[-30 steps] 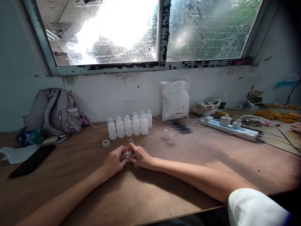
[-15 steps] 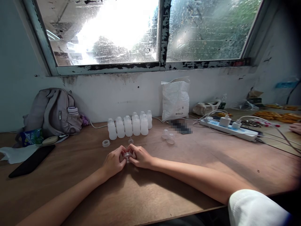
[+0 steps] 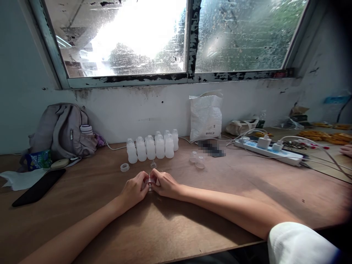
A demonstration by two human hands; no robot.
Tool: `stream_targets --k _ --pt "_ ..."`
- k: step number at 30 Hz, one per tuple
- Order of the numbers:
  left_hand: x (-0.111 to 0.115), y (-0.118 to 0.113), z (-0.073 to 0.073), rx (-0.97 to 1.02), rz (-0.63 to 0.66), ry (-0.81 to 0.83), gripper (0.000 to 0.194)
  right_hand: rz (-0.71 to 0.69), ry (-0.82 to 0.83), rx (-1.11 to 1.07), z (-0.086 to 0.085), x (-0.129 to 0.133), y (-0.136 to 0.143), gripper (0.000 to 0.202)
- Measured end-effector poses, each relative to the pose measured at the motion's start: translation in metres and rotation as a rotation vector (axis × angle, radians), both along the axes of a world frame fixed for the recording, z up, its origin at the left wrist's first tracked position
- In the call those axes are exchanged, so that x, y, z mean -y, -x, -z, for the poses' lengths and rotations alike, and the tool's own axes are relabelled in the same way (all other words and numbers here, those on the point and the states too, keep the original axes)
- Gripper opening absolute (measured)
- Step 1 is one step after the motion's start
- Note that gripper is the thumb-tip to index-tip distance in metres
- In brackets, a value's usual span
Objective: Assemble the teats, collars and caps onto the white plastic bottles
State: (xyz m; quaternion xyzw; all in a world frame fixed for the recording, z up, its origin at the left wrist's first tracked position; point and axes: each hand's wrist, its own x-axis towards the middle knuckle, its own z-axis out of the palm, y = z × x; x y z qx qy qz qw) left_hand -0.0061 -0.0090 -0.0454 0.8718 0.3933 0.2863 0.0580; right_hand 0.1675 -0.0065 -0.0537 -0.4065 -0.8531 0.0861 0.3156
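Between my fingertips is a small clear bottle ring [image 3: 150, 180], held low over the brown table. My left hand [image 3: 135, 187] pinches it from the left, and my right hand [image 3: 165, 184] grips the opposite side. The fingers hide much of its shape. Just beyond the hands rests a clear bottle nipple [image 3: 153, 164]. A loose whitish collar ring [image 3: 124, 167] lies farther left. Several frosted baby bottles [image 3: 150, 147] with clear tops stand upright in a cluster behind. To the right lie two clear domed covers [image 3: 200, 163].
A grey backpack [image 3: 62, 128] leans at the back left, near a black flat case [image 3: 38, 187]. A white plastic bag [image 3: 206, 117] stands by the wall. A power strip [image 3: 271, 151] with cables lies right. Another person's hand [image 3: 345, 149] shows at the right edge.
Both hands keep their grip on the clear ring, and its upper edge looks slightly tilted compared with before. The fingers have shifted only a little. Everything else stays in place.
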Motion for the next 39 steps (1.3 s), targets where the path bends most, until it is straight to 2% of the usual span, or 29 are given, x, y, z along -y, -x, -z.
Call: stream_targets --k 5,9,17,24,29,33,39 --pt "0.000 0.000 0.000 -0.035 0.005 0.000 0.007 -0.002 -0.005 0.009 0.000 0.000 0.000 0.013" --pt "0.002 0.000 -0.001 -0.024 0.003 -0.016 0.007 -0.009 -0.018 0.007 0.000 0.000 -0.001 0.018" --pt "-0.001 0.001 0.005 -0.073 0.001 -0.078 0.004 -0.041 -0.050 0.059 -0.001 0.005 0.001 0.017" --pt "-0.006 0.007 0.006 -0.055 -0.011 -0.167 0.009 -0.191 -0.046 -0.076 -0.008 0.008 -0.001 0.023" --pt "-0.014 0.016 0.007 -0.007 0.048 -0.123 0.004 -0.119 0.014 -0.139 -0.006 0.003 0.001 0.020" --pt "-0.015 0.018 0.002 -0.051 0.128 -0.107 0.021 -0.056 0.023 -0.177 0.000 -0.005 0.001 0.020" --pt "-0.011 0.015 -0.004 -0.073 0.146 -0.162 0.019 -0.055 0.017 -0.247 0.001 -0.011 -0.002 0.013"
